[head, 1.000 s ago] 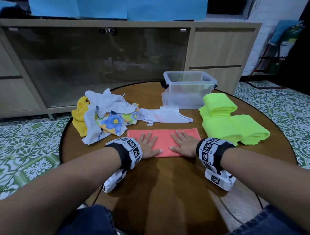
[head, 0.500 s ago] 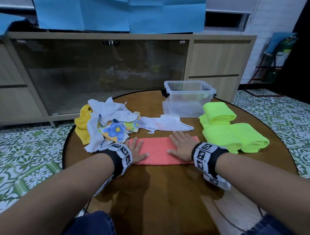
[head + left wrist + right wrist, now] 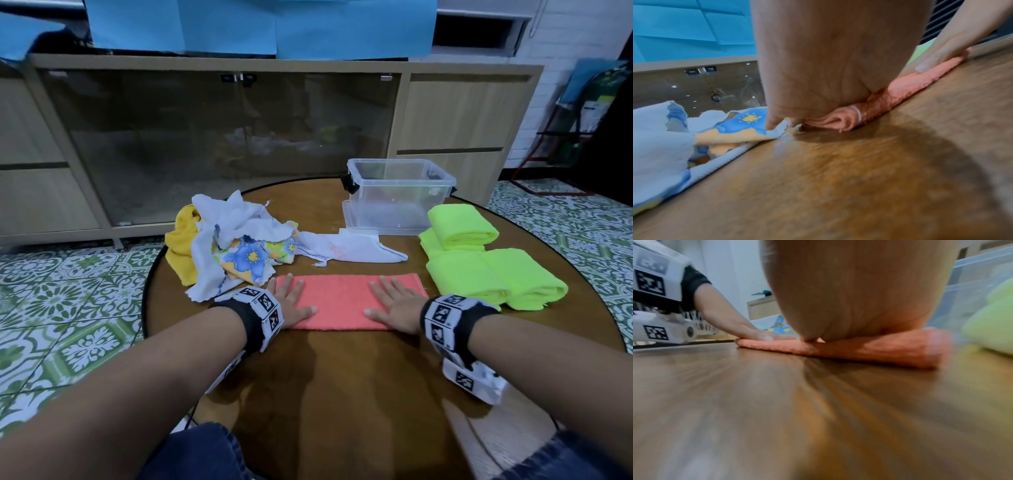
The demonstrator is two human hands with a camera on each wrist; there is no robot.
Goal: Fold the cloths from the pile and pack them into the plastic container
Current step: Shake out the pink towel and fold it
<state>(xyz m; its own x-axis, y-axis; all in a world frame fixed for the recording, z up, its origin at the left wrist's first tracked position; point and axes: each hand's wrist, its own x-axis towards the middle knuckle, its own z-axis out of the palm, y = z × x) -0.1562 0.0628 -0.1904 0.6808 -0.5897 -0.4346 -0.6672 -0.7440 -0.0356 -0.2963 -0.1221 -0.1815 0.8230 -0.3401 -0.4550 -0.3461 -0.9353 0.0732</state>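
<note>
Both grips flat, fingers straight, holding nothing: left hand presses the left end of the folded coral-pink terry cloth, right hand the right end. Cloth lies on the round brown wooden counter. Crumpled pile of white, yellow and floral cloths just beyond my left hand. Clear plastic container farther back, right of centre; rolled neon-green towels near my right.
</note>
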